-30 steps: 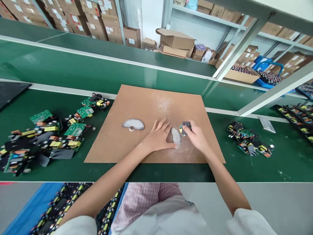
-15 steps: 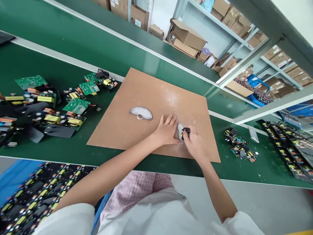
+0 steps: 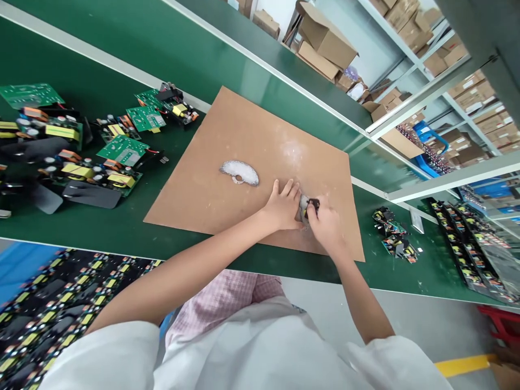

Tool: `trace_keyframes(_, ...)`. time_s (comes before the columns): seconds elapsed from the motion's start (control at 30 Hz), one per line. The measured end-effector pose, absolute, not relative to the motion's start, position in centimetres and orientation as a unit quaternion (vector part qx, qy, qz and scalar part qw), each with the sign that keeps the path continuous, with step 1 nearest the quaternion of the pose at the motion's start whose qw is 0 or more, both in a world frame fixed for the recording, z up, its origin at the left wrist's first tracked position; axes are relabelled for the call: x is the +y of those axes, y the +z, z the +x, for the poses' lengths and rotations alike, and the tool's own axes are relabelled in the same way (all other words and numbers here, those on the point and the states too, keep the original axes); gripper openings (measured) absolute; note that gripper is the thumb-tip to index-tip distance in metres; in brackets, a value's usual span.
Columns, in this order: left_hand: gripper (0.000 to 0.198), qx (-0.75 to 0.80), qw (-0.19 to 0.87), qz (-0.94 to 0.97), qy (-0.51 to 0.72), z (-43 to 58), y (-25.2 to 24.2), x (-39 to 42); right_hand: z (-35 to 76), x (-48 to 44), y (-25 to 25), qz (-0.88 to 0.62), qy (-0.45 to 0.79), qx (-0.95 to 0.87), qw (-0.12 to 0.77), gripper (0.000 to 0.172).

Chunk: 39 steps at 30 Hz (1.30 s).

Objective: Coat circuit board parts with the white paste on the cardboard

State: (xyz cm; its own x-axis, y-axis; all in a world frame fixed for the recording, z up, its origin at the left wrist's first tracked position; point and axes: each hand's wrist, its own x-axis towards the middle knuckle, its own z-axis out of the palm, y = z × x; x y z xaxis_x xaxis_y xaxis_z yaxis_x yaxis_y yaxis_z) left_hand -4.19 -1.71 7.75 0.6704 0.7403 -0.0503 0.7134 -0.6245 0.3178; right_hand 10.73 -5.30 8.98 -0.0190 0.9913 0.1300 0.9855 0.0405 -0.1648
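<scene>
A brown board [image 3: 239, 130] lies on the green bench. My left hand [image 3: 283, 207] rests flat on it with fingers spread, its fingertips beside a small greyish-white piece [image 3: 304, 203]. My right hand [image 3: 326, 221] is closed on a small black circuit module [image 3: 313, 206], which it holds against the right side of that piece. A grey-white half-disc [image 3: 239, 172] with a ring at its lower edge lies to the left on the board, touched by neither hand. My fingers partly hide the module and the small piece.
Circuit boards with yellow and orange parts [image 3: 81, 170] are piled at the left of the bench. A smaller pile [image 3: 394, 238] and long rows of boards [image 3: 467, 249] sit at the right. A tray of boards [image 3: 60, 303] is below left. Metal framing [image 3: 430, 116] slants across the upper right.
The view has shifted, and the bench sits slightly higher in it. The module in my right hand is tilted differently and less of it shows. My left hand keeps its place on the board.
</scene>
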Motion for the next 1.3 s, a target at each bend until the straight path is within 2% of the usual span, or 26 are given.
trace_keyframes(0.17, 0.095, 0.407, 0.164, 0.898, 0.043, -4.1, 7.6, -1.5, 10.5, -3.4, 9.2, -0.697, 0.020, -0.705, 0.131, 0.017)
trace_keyframes(0.37, 0.093, 0.403, 0.165, 0.899, 0.050, -4.1, 7.5, -1.5, 10.5, -5.8, 8.8, -0.696, 0.024, -0.710, 0.104, 0.018)
trace_keyframes(0.53, 0.095, 0.403, 0.165, 0.899, 0.033, -4.0, 7.7, -1.4, 10.5, -3.3, 8.8, -0.706, 0.025, -0.693, 0.145, 0.015)
trace_keyframes(0.73, 0.091, 0.404, 0.167, 0.898, 0.052, -4.2, 7.7, -1.5, 10.5, -6.2, 8.9, -0.701, 0.039, -0.703, 0.108, 0.022)
trace_keyframes(0.9, 0.091, 0.403, 0.157, 0.900, 0.056, -4.7, 7.7, -1.2, 9.4, -2.8, 9.0, -0.725, 0.025, -0.680, 0.106, 0.021)
trace_keyframes(1.03, 0.087, 0.416, 0.128, 0.899, 0.054, -5.0, 8.2, -0.6, 9.6, -2.5, 10.4, -0.716, 0.036, -0.692, 0.084, 0.022)
trace_keyframes(1.13, 0.079, 0.420, 0.097, 0.901, 0.056, -5.0, 8.0, 0.3, 9.7, -4.8, 10.3, -0.693, 0.032, -0.717, 0.070, 0.029)
trace_keyframes(1.3, 0.078, 0.413, 0.017, 0.906, 0.090, -5.1, 6.0, 1.7, 9.3, -2.2, 10.0, -0.701, 0.051, -0.701, 0.118, 0.041)
